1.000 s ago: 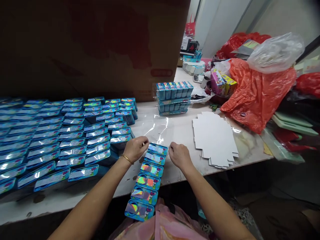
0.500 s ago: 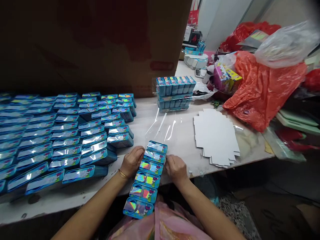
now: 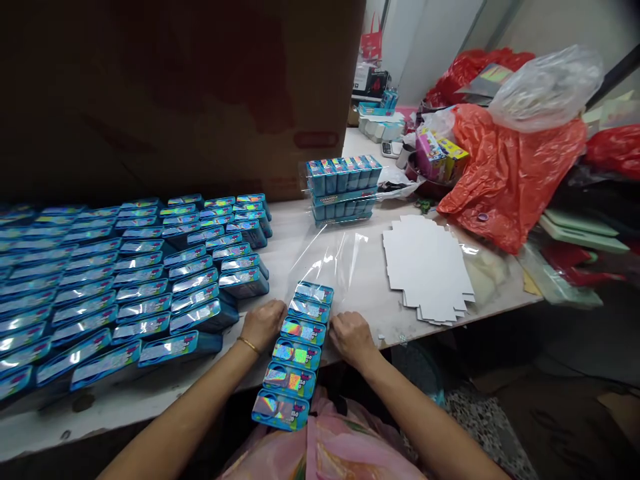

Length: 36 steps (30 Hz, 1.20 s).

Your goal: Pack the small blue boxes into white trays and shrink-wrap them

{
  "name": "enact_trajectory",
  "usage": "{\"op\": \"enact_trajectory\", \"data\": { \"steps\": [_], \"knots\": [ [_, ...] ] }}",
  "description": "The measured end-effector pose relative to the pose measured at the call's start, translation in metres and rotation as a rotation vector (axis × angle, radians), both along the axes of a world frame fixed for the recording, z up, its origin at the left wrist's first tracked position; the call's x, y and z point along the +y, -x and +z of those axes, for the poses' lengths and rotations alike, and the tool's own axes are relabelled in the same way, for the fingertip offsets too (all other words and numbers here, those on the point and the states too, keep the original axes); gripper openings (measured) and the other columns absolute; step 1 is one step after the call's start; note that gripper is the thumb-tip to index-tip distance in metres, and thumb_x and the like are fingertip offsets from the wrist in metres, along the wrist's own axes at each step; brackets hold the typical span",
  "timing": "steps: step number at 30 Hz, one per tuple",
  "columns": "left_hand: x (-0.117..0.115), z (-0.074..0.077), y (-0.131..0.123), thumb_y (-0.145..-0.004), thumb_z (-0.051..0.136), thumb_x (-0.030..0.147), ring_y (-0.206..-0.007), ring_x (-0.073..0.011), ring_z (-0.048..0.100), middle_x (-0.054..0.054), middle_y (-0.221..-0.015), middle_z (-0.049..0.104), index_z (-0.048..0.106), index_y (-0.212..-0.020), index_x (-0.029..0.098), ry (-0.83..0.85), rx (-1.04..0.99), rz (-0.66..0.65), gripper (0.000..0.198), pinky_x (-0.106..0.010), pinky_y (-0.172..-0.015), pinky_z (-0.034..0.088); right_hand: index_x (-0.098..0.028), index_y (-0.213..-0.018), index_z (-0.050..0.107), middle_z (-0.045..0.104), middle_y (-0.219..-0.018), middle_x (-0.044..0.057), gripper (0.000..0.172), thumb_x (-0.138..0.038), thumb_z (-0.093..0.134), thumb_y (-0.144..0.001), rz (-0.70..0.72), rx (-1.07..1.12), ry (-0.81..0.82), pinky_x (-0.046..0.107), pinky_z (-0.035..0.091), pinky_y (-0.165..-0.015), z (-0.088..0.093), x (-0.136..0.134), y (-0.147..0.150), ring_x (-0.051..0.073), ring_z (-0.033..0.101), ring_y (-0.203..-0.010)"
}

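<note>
A row of several small blue packs (image 3: 301, 353) with shiny, rainbow-reflecting faces runs from the table edge toward me, its near end over my lap. Clear plastic film (image 3: 327, 257) spreads from the row's far end across the table. At the left side of the row, my left hand (image 3: 264, 325) is closed, its fingers pinched on the film's edge beside the far packs. My right hand (image 3: 354, 337) is likewise closed at the right side, curled fingers on the film there. The fingertips of both hands are partly hidden.
Many upright blue packs (image 3: 143, 287) stand in rows on the left. Film-wrapped stacked packs (image 3: 343, 190) sit further back, below a large brown carton (image 3: 200, 100). Flat white card blanks (image 3: 425, 267) lie to the right, near orange plastic bags (image 3: 510, 177).
The view has shifted slightly, moving the table items a little in frame. The plastic film looks lifted and more spread beyond the row. Both hands stay closed beside the packs.
</note>
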<state>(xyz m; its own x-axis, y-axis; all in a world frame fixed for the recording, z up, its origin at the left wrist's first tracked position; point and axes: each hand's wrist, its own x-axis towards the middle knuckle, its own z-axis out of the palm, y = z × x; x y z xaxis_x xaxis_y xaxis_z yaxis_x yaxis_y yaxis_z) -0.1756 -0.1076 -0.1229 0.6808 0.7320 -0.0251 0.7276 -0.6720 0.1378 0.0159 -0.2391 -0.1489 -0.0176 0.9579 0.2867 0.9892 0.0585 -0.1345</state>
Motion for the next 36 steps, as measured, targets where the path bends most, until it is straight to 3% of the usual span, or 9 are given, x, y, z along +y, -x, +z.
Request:
{"op": "enact_trajectory", "data": {
  "steps": [4,10,12,17,21,24,27,32,36],
  "knots": [
    [-0.011,-0.010,0.026,-0.084,0.038,0.030,-0.065,-0.0171,0.056,-0.005,-0.071,0.060,0.054,-0.074,0.017,-0.032,-0.006,-0.138,0.022,-0.026,-0.056,0.033,-0.018,-0.065,0.050,0.052,-0.062,0.002,0.013,-0.017,0.047,-0.077,0.084,0.021,-0.012,0.030,0.023,-0.060,0.002,-0.023,0.011,0.015,0.042,-0.062],
    [-0.028,-0.013,0.054,-0.086,0.036,0.031,-0.060,-0.0131,0.054,-0.002,-0.065,0.056,0.050,-0.068,0.018,-0.001,-0.116,-0.208,0.027,-0.023,-0.056,0.036,-0.018,-0.063,0.048,0.050,-0.060,0.002,0.014,-0.018,0.047,-0.077,0.100,0.052,-0.031,0.030,0.022,-0.060,0.012,-0.037,0.025,0.014,0.041,-0.061],
    [-0.029,-0.011,0.053,-0.087,0.035,0.030,-0.060,-0.0127,0.054,-0.001,-0.065,0.055,0.050,-0.068,0.019,-0.006,-0.129,-0.166,0.027,-0.023,-0.056,0.036,-0.018,-0.061,0.047,0.049,-0.059,0.002,0.015,-0.018,0.047,-0.076,0.076,0.056,-0.046,0.030,0.022,-0.059,0.014,-0.032,0.026,0.014,0.041,-0.060],
    [-0.019,-0.008,0.038,-0.086,0.037,0.029,-0.059,-0.0124,0.056,-0.001,-0.068,0.059,0.051,-0.073,0.018,-0.105,-0.216,-0.006,0.022,-0.022,-0.053,0.036,-0.018,-0.064,0.047,0.049,-0.059,0.002,0.016,-0.023,0.045,-0.079,-0.162,0.032,-0.146,0.030,0.022,-0.058,0.021,-0.004,0.026,0.015,0.042,-0.060],
    [-0.018,-0.004,0.037,-0.084,0.043,0.026,-0.066,-0.0129,0.057,-0.002,-0.073,0.061,0.054,-0.080,0.018,-0.230,-0.349,-0.020,0.014,-0.023,-0.061,0.040,-0.018,-0.062,0.045,0.047,-0.056,0.002,0.020,-0.023,0.043,-0.082,-0.109,-0.037,-0.233,0.029,0.022,-0.057,0.035,0.002,0.027,0.014,0.041,-0.057],
    [-0.025,-0.002,0.043,-0.083,0.044,0.022,-0.073,-0.0140,0.058,-0.003,-0.077,0.061,0.054,-0.084,0.017,-0.240,-0.378,-0.125,0.012,-0.024,-0.069,0.042,-0.018,-0.061,0.045,0.046,-0.055,0.001,0.020,-0.019,0.045,-0.080,-0.061,-0.051,-0.258,0.030,0.022,-0.056,0.042,-0.006,0.030,0.013,0.041,-0.056],
    [-0.028,0.001,0.043,-0.084,0.043,0.023,-0.078,-0.0144,0.058,-0.005,-0.085,0.062,0.054,-0.090,0.017,-0.220,-0.395,-0.146,0.014,-0.025,-0.073,0.042,-0.018,-0.061,0.046,0.046,-0.054,0.001,0.020,-0.019,0.044,-0.081,-0.052,-0.043,-0.247,0.030,0.022,-0.055,0.041,-0.006,0.029,0.013,0.041,-0.055],
    [-0.018,0.014,0.031,-0.085,0.038,0.028,-0.072,-0.0131,0.058,-0.003,-0.075,0.060,0.056,-0.078,0.019,-0.118,-0.335,-0.089,0.022,-0.022,-0.066,0.043,-0.015,-0.082,0.056,0.050,-0.060,0.003,0.018,-0.019,0.038,-0.085,-0.159,-0.021,-0.224,0.029,0.024,-0.053,0.036,0.009,0.021,0.013,0.044,-0.056],
    [-0.017,0.020,0.032,-0.084,0.040,0.030,-0.074,-0.0127,0.058,-0.004,-0.076,0.060,0.056,-0.075,0.019,-0.100,-0.334,-0.094,0.022,-0.022,-0.068,0.043,-0.017,-0.077,0.054,0.048,-0.057,0.001,0.018,-0.018,0.038,-0.086,-0.015,0.010,-0.252,0.028,0.027,-0.055,0.041,-0.001,0.018,0.012,0.046,-0.057]
  ]
}}
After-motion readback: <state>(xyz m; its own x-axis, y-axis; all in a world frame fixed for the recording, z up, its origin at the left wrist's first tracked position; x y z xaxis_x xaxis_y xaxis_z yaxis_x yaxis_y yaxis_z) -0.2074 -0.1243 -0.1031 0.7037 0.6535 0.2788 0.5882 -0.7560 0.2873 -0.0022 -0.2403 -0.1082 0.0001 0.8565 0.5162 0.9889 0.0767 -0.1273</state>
